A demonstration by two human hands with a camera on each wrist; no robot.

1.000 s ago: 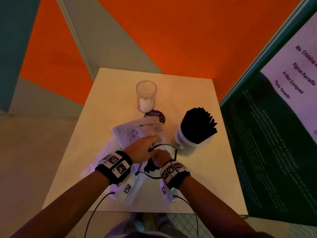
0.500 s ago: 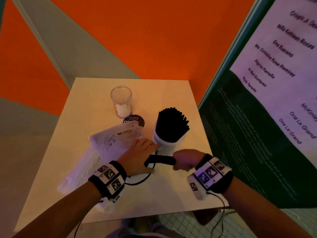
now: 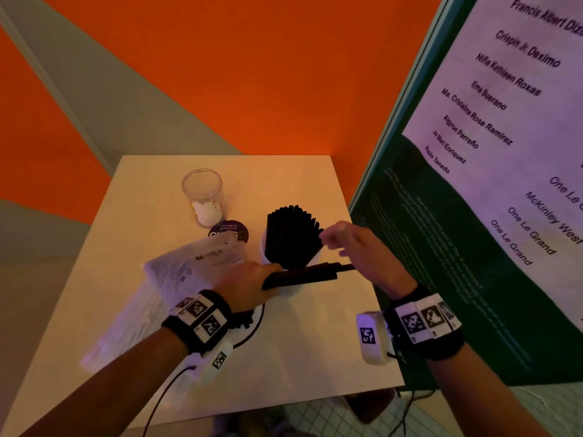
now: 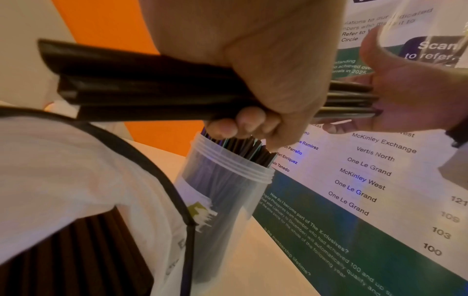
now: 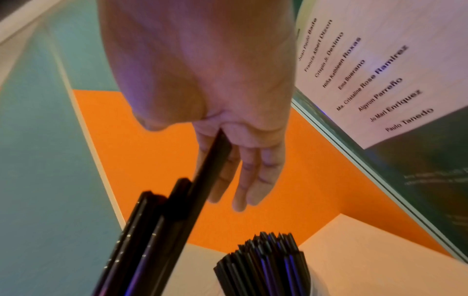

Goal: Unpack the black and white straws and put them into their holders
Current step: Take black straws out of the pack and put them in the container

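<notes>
My left hand (image 3: 252,283) grips a bundle of black straws (image 3: 299,274) lying level just in front of the holder. My right hand (image 3: 353,244) has straight fingers, and its palm rests against the bundle's right end. In the left wrist view the left hand (image 4: 266,80) wraps the bundle (image 4: 152,88) while the right hand (image 4: 415,96) caps its ends. The white holder (image 3: 263,247) stands behind, packed with upright black straws (image 3: 291,238). A clear, straw-free holder (image 3: 203,197) stands at the back left. The bag of white straws (image 3: 189,266) lies left of my left hand.
A purple round disc (image 3: 228,231) lies between the two holders. A printed banner (image 3: 473,216) stands close along the table's right edge. An orange and grey wall rises behind the table (image 3: 315,357). More black straws (image 3: 243,320) and a black cable (image 3: 252,332) lie under my left wrist.
The right hand gripped the bundle's end half a second ago; now its fingers are straight and it has risen beside the holder. The bundle is longer out of the left hand.
</notes>
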